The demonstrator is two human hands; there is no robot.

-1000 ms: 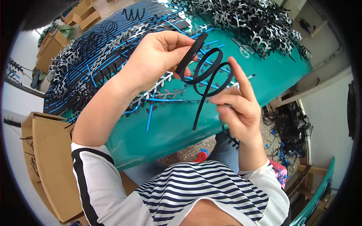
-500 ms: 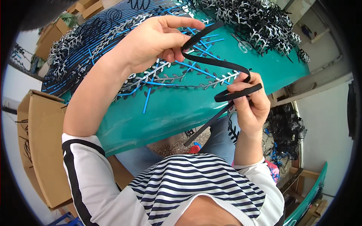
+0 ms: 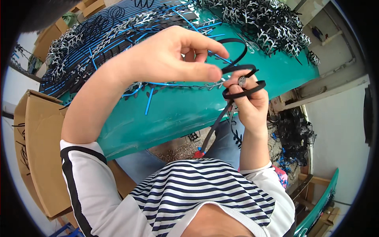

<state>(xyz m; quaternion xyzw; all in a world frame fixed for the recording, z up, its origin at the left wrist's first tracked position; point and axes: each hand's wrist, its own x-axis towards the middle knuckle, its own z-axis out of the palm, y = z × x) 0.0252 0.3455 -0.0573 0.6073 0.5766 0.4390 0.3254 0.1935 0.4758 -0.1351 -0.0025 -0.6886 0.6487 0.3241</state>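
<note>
My right hand (image 3: 252, 100) pinches a flat black strap (image 3: 256, 90), which is looped around its fingers. One tail of the strap hangs toward my lap. Glittery silver pieces (image 3: 241, 81) show at the same fingers, and a dark leaf-shaped trim (image 3: 237, 136) dangles beneath the hand. Just to the left, my left hand (image 3: 177, 57) is open, thumb and forefinger apart. Its fingertips are close to the strap's upper loops, which curl freely above the right hand. Whether the thumb touches the strap is unclear.
Silver-and-black leaf trims (image 3: 260, 25) are heaped on the green tabletop (image 3: 166, 114) at the far right. More trims and blue strips (image 3: 149, 100) lie far left and centre. Scissors (image 3: 250, 45) rest near the heap. A cardboard box (image 3: 47, 154) stands at left.
My left hand has let go of the strap's upper part and come closer to the right hand. The stretched strap has sprung into loops. My right hand has shifted slightly left.
</note>
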